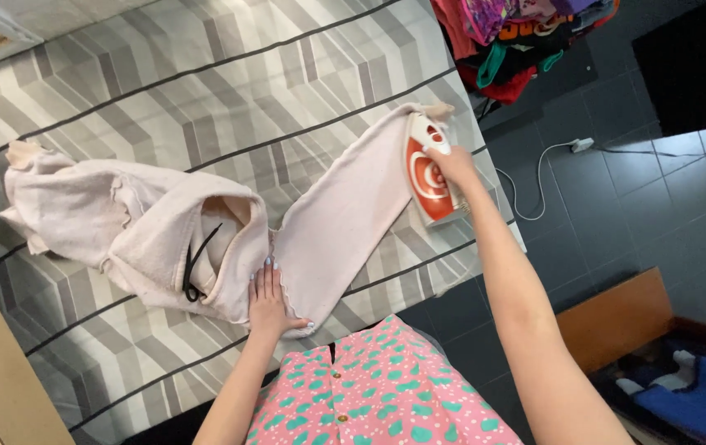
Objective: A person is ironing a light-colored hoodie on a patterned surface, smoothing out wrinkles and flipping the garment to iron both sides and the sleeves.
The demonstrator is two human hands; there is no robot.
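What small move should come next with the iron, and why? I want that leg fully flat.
Probably draw the iron back along the flattened pale pink leg toward the left hand. The right hand holds it at the leg's far end, while the left hand presses the near part flat and the rest lies bunched.

Pale garment [163,222] on striped bed [205,82]

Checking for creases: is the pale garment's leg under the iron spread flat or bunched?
Spread flat: the leg lies smooth beneath the iron; the rest is bunched.

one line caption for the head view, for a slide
Right hand runs an orange iron along a pale garment; left hand pins it flat.
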